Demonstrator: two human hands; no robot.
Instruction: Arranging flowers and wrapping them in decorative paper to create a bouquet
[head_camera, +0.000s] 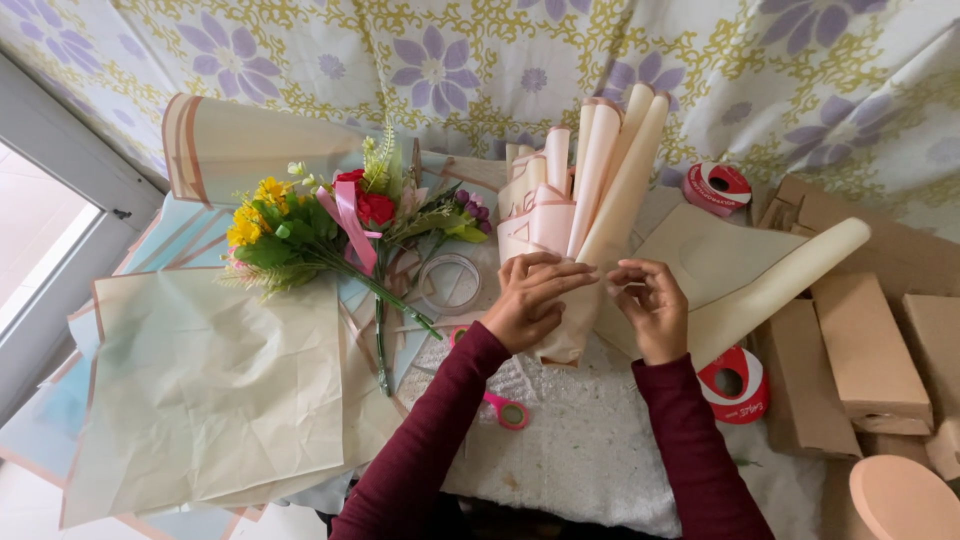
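rolled sheets of cream and pink wrapping paper, about five or six of them, stand bundled together (590, 190) at the middle of the table, and everything else is placed from that bundle. left hand (530, 298) lies against the lower front of the bundle, fingers curled and pointing right, gripping the paper near its base. right hand (652, 305) is just to the right of the bundle, fingers bent inward and pinched narrow close to the paper's edge; whether it grips the paper or something small i cannot tell, since the fingertips hide it. both forearms, in dark red sleeves, come up from the bottom edge and angle in toward the bundle.

one more cream roll (790, 280) lies slanted to the right of the bundle, on a flat cream sheet. two red and white tape rolls: one (717, 187) up to the right of the bundle, one (735, 385) below and right of it, near the right wrist. one bunch of flowers (330, 220), yellow, red and purple, lies to the left of the bundle, with a clear tape ring (450, 283) between them. pink-handled scissors (505, 408) lie below the bundle. several brown cardboard boxes (865, 350) sit far right. a large creased cream sheet (210, 390) spreads out far left.
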